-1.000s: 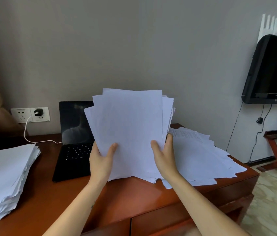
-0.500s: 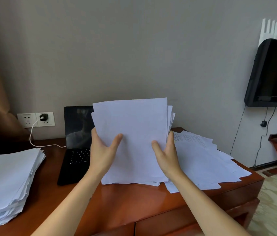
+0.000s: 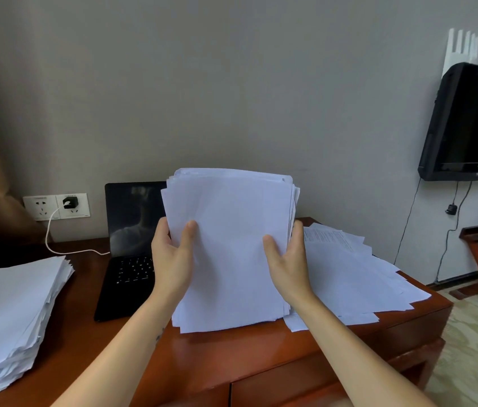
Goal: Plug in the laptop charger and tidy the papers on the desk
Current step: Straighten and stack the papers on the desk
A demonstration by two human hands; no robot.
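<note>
Both hands hold one sheaf (image 3: 232, 245) of white papers at centre frame. The left hand (image 3: 173, 259) grips its left edge and the right hand (image 3: 287, 259) its right edge, with the thumbs on the near face and the fingers behind. The sheaf stands upright with its long axis vertical. Its lower edge appears to rest on the desk (image 3: 232, 356), and its top corners are not yet flush. The step in hand is judged to be squaring the sheaf on its lower edge. The coming move turns on two positions. The loose sheets (image 3: 349, 274) lie fanned and flat at right of centre, just beside the right hand, which is the nearer hand, and partly behind the sheaf. The stack (image 3: 5, 312) sits at lower left, well apart and on the left hand's side. The open laptop (image 3: 132, 230) stands between the stack and the sheaf, and the sheaf partly covers it. The charger (image 3: 70, 202) sits in the socket (image 3: 55, 206) at left of frame. Its cable (image 3: 52, 230) runs down to the laptop's left edge, so that part of the task is judged complete. The papers are partly tidied. No open container is in view. The desk front at the bottom edge shows what look like closed drawers, contents unseen. There is a risk that sheets slip from the fanned pile over the desk's right edge.
</note>
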